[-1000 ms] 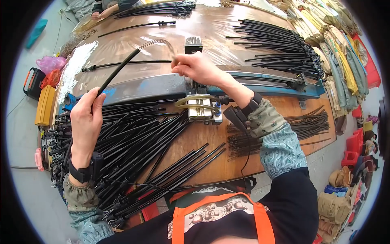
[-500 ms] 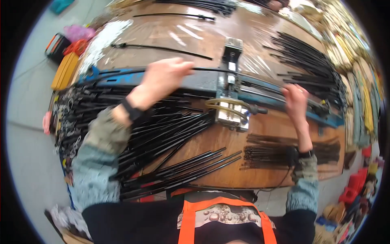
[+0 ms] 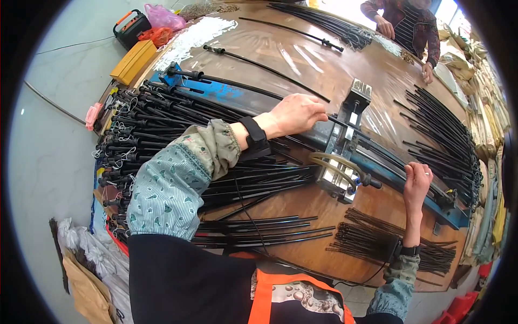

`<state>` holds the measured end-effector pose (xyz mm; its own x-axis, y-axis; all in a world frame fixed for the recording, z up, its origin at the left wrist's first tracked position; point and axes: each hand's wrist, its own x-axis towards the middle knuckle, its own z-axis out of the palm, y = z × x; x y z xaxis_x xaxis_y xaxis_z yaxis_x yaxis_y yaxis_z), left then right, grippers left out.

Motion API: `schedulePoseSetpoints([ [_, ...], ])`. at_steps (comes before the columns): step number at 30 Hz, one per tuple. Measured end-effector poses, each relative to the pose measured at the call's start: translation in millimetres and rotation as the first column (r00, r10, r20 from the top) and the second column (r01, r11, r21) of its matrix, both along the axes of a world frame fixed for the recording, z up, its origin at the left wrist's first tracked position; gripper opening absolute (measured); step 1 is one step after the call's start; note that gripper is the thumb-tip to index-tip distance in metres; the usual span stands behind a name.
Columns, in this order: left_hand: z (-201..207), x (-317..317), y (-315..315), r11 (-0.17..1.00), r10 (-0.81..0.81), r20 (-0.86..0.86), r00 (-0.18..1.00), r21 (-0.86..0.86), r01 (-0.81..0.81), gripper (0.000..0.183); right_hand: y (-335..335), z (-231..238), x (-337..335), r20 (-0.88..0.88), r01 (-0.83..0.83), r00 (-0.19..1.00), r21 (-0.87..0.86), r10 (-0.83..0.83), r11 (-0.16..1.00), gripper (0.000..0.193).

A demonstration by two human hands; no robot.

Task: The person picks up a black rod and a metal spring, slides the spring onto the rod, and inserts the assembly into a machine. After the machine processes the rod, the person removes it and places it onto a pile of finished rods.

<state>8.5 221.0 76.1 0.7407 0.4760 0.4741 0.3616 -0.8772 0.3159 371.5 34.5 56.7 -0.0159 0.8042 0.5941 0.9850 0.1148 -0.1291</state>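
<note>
The left hand (image 3: 295, 114) is tightly pinching a black rod (image 3: 336, 121), hiding part; the right hand (image 3: 417, 186) is holding a fist, contents unclear

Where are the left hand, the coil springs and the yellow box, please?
Left hand (image 3: 295, 115): head view, back of the hand.
Coil springs (image 3: 362, 241): head view, middle of the bundle.
Yellow box (image 3: 133, 62): head view, middle of its body.

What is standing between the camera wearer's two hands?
In the head view, the metal fixture stands between the left hand and right hand, on the blue beam.
</note>
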Motion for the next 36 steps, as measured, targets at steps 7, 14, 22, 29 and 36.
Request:
schedulePoseSetpoints([
  [7,-4.2,9.5,5.8,1.0,0.007,-0.031,1.0,0.006,-0.006,0.023,-11.6,-2.5,1.4,0.135,0.079,0.988,0.005,-0.079,0.997,0.022],
  [14,-0.5,17.0,1.4,0.994,0.103,-0.167,0.98,0.042,-0.097,0.019,-43.7,-4.4,-72.7,0.045,-0.049,0.998,0.016,0.048,0.999,0.032],
  [22,-0.2,17.5,-4.5,0.99,0.129,-0.21,0.969,0.086,-0.113,0.02,-44.0,-24.0,-83.0,-0.387,-0.23,0.903,-0.066,0.188,0.971,0.027],
  [29,-14.5,18.7,5.8,0.953,0.026,-0.049,0.998,0.302,-0.01,0.013,-37.7,-35.8,-94.1,-0.764,-0.27,0.637,-0.344,-0.101,0.899,0.022],
  [36,-7.4,-21.8,64.0,0.804,-0.07,0.036,0.997,0.594,0.036,0.013,-52.7,-58.1,-99.0,-0.246,-0.283,0.952,-0.495,0.181,0.821,0.027],
])
